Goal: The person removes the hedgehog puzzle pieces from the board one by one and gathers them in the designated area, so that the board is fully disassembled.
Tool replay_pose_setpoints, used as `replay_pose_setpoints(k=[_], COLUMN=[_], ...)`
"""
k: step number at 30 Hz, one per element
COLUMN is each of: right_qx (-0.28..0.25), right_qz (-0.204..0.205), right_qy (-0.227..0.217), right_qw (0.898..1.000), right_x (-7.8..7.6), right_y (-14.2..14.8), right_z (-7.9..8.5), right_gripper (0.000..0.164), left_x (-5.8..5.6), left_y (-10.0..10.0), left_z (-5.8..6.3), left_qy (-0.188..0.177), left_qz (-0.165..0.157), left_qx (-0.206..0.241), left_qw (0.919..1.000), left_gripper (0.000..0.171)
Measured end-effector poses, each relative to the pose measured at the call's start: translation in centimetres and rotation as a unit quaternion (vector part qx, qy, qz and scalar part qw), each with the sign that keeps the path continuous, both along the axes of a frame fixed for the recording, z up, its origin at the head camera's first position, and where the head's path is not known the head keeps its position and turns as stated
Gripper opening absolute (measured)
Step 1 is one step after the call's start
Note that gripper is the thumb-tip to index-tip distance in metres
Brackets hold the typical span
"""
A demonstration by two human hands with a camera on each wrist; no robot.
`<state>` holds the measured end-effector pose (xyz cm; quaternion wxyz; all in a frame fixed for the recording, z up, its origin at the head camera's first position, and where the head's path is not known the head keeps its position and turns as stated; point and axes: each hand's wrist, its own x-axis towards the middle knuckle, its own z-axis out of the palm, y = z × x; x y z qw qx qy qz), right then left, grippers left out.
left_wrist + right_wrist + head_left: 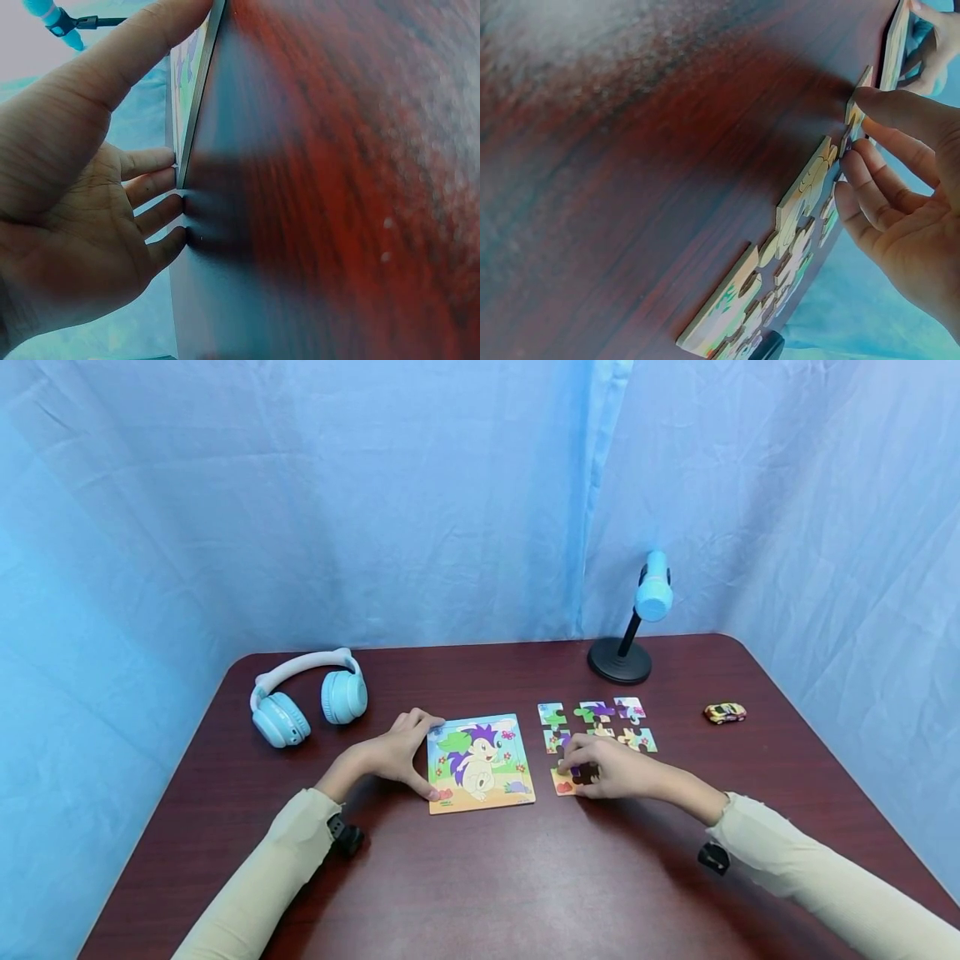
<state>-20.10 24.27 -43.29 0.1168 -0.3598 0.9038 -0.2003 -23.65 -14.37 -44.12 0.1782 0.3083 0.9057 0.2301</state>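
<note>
A square puzzle board [480, 807] with a purple-haired cartoon hedgehog lies on the table. My left hand [393, 753] spans its left side, thumb and fingers extended; the thumb [142, 52] touches the near corner and fingertips rest at the far one. To the board's right, my right hand [618, 768] pinches an orange puzzle piece with a red patch [564, 784] between thumb and fingers. The hand partly hides neighbouring pieces. Several other puzzle pieces [639, 740] lie in rows beyond and beside it, also seen edge-on as loose flat pieces [724, 300] in the right wrist view.
Light-blue headphones [345, 697] lie at the back left of the dark red table [480, 885]. A blue microphone [654, 589] on a black round stand [619, 662] is at the back right. A small toy car [725, 713] sits farther right. Blue curtains [375, 510] surround the table.
</note>
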Motion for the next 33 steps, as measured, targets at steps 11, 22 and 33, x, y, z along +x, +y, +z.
replay_pose_setpoints(k=[11, 22, 33], right_qx=[0.006, 0.010, -0.062], right_qz=[0.000, 0.001, -0.033], right_qy=[0.014, 0.013, 0.042], right_qw=[1.000, 1.000, 0.997], right_x=[-0.2, -0.5, -0.9], right_y=[-0.1, 0.0, 0.0], right_z=[-0.3, -0.3, 0.8], right_gripper=[0.028, 0.029, 0.033], left_x=[-0.3, -0.5, -0.6], left_y=[-0.1, -0.1, -0.1], left_z=[-0.3, -0.4, -1.0], left_qy=[-0.002, 0.001, -0.003], left_qz=[0.000, 0.002, 0.047], left_qx=[0.002, 0.013, 0.074], left_qw=[1.0000, 0.9999, 0.9961], left_gripper=[0.115, 0.116, 0.099])
